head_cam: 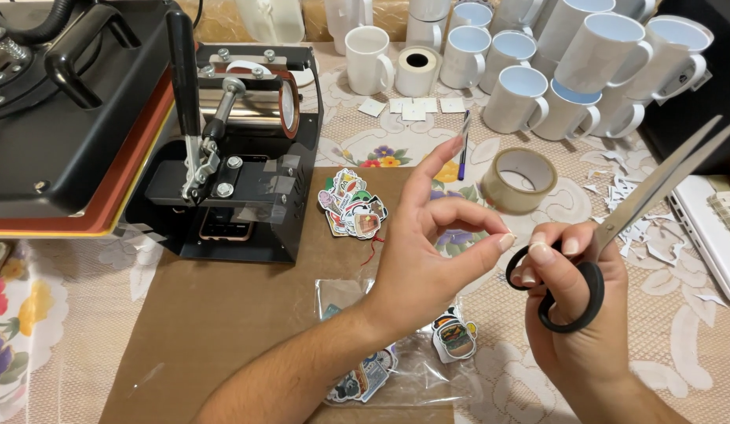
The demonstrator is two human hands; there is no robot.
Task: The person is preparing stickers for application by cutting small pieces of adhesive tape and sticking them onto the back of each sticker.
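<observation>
Gripping black-handled scissors (616,228), the right hand (573,314) faces the left hand (428,259), whose fingers (479,216) seemingly pinch nothing.

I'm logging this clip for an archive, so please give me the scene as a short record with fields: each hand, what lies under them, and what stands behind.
right hand: grip shut on black-handled scissors, blades pointing up and right
left hand: raised, thumb and forefinger curled together, nothing visibly held
below hands: clear bag of stickers on brown sheet
centre: sticker pile, tape roll, blue pen
left: mug press
back: white mugs
</observation>
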